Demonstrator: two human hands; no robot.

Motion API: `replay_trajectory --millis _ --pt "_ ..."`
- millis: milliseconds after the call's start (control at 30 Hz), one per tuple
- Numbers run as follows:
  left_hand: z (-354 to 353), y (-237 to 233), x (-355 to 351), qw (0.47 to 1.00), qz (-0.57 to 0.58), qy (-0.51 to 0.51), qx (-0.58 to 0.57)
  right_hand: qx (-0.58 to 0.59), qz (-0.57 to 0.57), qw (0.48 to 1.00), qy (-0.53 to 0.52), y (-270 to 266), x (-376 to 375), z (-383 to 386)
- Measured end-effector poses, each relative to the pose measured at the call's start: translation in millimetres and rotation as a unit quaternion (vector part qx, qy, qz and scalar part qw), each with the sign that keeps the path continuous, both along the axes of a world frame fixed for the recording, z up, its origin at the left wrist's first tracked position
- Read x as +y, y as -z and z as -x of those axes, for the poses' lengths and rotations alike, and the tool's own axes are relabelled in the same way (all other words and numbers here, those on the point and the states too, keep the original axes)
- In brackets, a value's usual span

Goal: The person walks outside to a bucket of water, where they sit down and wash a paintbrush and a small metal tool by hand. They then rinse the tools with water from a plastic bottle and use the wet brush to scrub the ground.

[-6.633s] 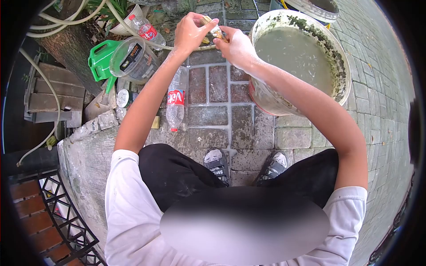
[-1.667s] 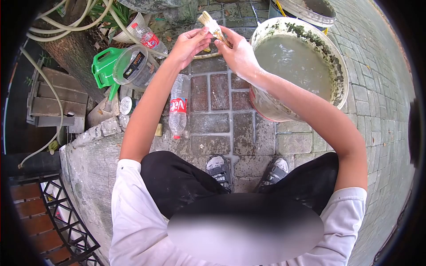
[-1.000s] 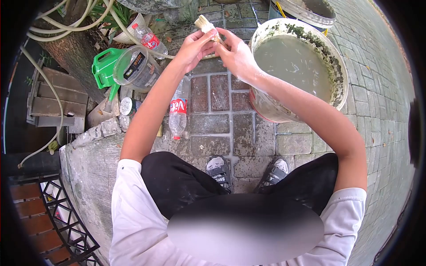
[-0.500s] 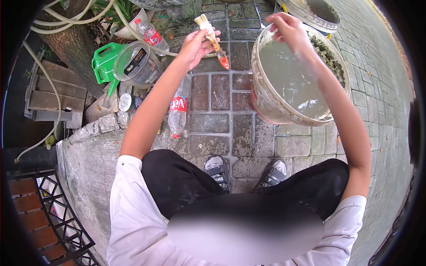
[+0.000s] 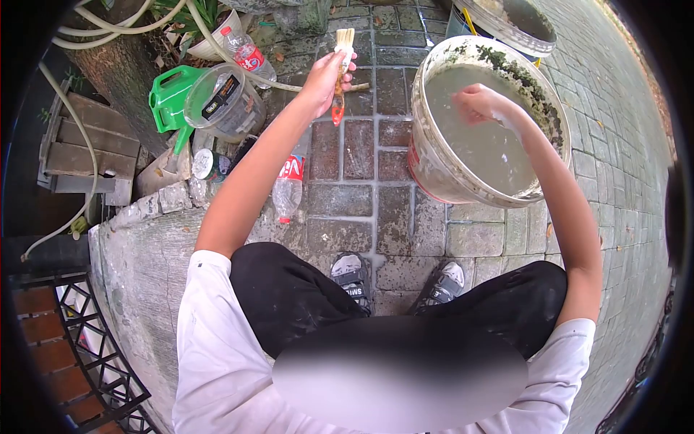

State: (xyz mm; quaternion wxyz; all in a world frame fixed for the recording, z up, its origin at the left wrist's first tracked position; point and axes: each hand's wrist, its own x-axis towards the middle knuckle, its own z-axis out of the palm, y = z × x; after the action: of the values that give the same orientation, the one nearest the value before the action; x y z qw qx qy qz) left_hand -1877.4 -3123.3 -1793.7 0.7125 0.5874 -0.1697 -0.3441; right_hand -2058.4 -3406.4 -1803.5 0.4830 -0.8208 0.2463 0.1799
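Observation:
My left hand (image 5: 327, 81) is closed around a paintbrush (image 5: 340, 87), whose pale bristles point up and away and whose orange-red handle end points down. Over the murky water inside a large white bucket (image 5: 463, 181) is my right hand (image 5: 477, 105), palm down and blurred. Its fingers bend downward near the water, and I cannot make out whether they are apart or touch the surface. Between my left forearm and the bucket, a clear bottle with a red label (image 5: 288, 189) lies on the paving.
Left of my left arm are a clear tub (image 5: 235, 119), a green watering can (image 5: 168, 105), a small jar (image 5: 206, 165) and another bottle (image 5: 249, 56). A hose (image 5: 90, 145) loops at the left. A second bucket (image 5: 499, 32) stands beyond the first.
My right hand has dropped from above the bucket's far rim to low over the water. The brush in my left hand has turned more upright and moved slightly left at its handle end.

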Motion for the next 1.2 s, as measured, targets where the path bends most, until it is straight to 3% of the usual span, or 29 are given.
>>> replay_trajectory --millis 67,167,267,367,467,933,1200 --pt "1.4 -0.6 0.4 1.0 -0.009 0.005 -0.005 0.003 0.054 0.998 -0.029 20.8 -12.8 -3.4" --pt "6.6 -1.8 -0.5 1.0 -0.017 0.012 -0.015 0.008 0.095 0.995 -0.015 9.1 0.5 1.6" --pt "8.0 -1.1 -3.0 0.999 -0.025 0.015 -0.016 -0.013 0.072 0.997 0.026 10.8 2.6 4.2" --pt "7.8 0.7 -3.8 0.999 -0.038 0.025 -0.028 0.029 0.122 0.992 -0.029 13.7 -3.6 -0.9" --pt "7.7 1.4 -3.5 0.997 -0.051 0.037 -0.048 -0.005 0.21 0.974 -0.09 25.0 -8.5 0.8" --pt "13.3 -5.6 -3.9 0.988 -0.108 0.045 -0.099 -0.022 0.303 0.944 -0.13 26.7 -3.7 8.5" --pt "10.6 0.0 -0.3 0.995 -0.092 -0.012 -0.034 0.003 0.334 0.931 -0.148 22.3 -3.5 10.7"
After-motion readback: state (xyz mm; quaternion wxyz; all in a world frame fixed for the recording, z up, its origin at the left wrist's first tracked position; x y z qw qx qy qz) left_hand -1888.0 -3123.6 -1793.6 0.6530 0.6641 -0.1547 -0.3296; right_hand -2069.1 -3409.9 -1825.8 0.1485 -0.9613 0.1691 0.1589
